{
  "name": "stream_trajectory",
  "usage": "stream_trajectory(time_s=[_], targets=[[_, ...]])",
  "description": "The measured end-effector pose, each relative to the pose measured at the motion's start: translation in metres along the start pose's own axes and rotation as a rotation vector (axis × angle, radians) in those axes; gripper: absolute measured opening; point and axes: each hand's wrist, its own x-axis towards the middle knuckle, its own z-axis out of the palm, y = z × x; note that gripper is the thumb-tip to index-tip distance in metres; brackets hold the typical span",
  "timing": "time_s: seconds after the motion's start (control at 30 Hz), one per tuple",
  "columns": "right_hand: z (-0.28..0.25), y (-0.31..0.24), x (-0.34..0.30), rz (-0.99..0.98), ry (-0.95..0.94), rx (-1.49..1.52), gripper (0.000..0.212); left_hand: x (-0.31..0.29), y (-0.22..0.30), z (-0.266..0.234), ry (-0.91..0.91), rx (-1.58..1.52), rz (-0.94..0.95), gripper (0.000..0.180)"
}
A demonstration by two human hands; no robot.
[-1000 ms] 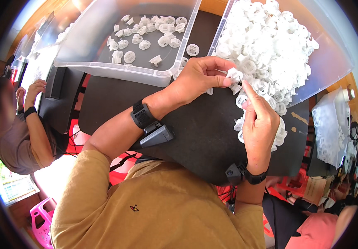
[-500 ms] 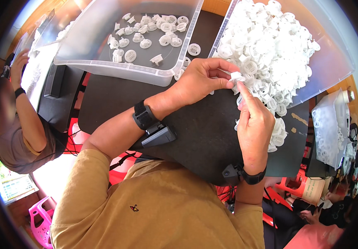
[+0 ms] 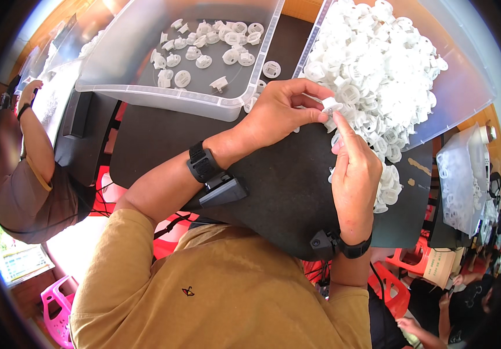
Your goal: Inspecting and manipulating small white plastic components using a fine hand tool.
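Between the thumb and fingers of my left hand [image 3: 279, 113] is a small white round plastic part [image 3: 331, 105] with a raised collar. My right hand [image 3: 355, 168] is close by. Its index finger points up to the lower edge of the part, at or very near touching it. The other right fingers are curled in with the thumb against them; whether they hold something small is hidden. Just beyond my hands rises a big heap of similar white plastic parts [image 3: 372, 64]. A few more parts [image 3: 387, 189] lie beside my right hand on the dark table [image 3: 274, 192].
A clear plastic bin [image 3: 163, 98] with scattered white parts stands at the far left. The heap spills from a tilted clear bin [image 3: 465, 87]. Another bin [image 3: 460, 180] is at the right. A co-worker [image 3: 29, 186] sits at the left; others are at the lower right.
The part in my left hand is tilted a little differently, and my right index fingertip has shifted slightly. The co-worker at the left and the people at the lower right have moved.
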Motion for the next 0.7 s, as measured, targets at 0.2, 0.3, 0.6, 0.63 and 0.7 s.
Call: stream_trajectory(time_s=[0.2, 0.3, 0.6, 0.63, 0.7], targets=[[0.001, 0.002, -0.001, 0.009, -0.028, -0.052, 0.054, -0.001, 0.002, 0.003, 0.004, 0.069, 0.034, 0.031], [-0.001, 0.001, -0.003, 0.007, -0.057, -0.156, 0.053, -0.002, 0.003, 0.004, 0.017, 0.078, 0.043, 0.028], [-0.017, 0.015, 0.002, 0.102, 0.151, 0.309, 0.035, -0.007, 0.018, 0.012, 0.012, 0.002, 0.093, 0.031], [-0.023, 0.013, 0.003, 0.141, 0.252, 0.356, 0.033, -0.012, 0.025, 0.015, -0.017, 0.005, 0.131, 0.031], [-0.020, 0.022, 0.005, 0.173, 0.298, 0.333, 0.032, -0.027, 0.044, 0.019, -0.047, 0.009, 0.171, 0.030]])
